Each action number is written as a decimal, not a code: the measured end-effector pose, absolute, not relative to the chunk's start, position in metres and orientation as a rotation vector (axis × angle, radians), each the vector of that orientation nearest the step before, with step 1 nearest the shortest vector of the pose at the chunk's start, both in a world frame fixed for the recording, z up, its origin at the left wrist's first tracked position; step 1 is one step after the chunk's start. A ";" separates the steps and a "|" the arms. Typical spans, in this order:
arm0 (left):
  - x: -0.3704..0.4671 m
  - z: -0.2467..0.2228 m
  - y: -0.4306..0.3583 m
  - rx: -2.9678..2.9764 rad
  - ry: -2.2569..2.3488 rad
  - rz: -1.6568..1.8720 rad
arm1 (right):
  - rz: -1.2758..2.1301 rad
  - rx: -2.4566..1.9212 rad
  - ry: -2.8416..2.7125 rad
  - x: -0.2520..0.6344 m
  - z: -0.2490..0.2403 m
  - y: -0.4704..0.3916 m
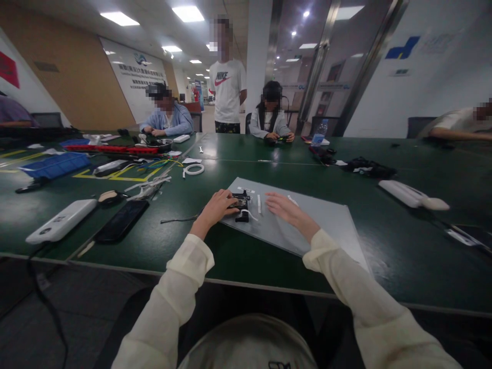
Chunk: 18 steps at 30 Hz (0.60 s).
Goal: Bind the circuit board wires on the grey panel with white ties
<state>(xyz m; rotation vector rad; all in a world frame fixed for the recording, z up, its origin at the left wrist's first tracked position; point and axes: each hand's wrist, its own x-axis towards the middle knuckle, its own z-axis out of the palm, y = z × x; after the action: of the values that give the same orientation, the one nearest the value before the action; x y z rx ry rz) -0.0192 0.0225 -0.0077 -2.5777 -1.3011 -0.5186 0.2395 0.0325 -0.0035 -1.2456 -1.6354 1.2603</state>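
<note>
My left hand (218, 209) is closed over the left side of a small black device with an exposed circuit board (242, 203), which lies on a grey board (323, 220). Its fingers cover part of the device, and a short white cable (252, 215) curves out on the right. My right hand (286, 209) is open above the board, fingers stretched to the left, holding nothing. Between the hands lies a narrow white strip (259, 204). Another small white piece (292, 200) is partly hidden behind my right hand.
On the left are a black phone (122, 221), a white power bank (61, 220), a blue tray (56, 165) and tangled cables. A white tubing coil (193, 169) sits ahead. Another white device (403, 193) is on the right. Several people are around the green table (184, 256).
</note>
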 end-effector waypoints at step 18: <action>-0.017 -0.006 0.019 -2.573 -1.289 -0.507 | 1.336 -1.321 -1.543 0.216 -0.003 0.035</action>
<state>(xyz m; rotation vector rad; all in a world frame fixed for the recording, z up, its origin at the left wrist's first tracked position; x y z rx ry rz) -0.0166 0.0194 -0.0064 -2.5734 -1.2888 -0.5072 0.2158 0.0354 -0.0031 -1.3207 -1.5431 1.3361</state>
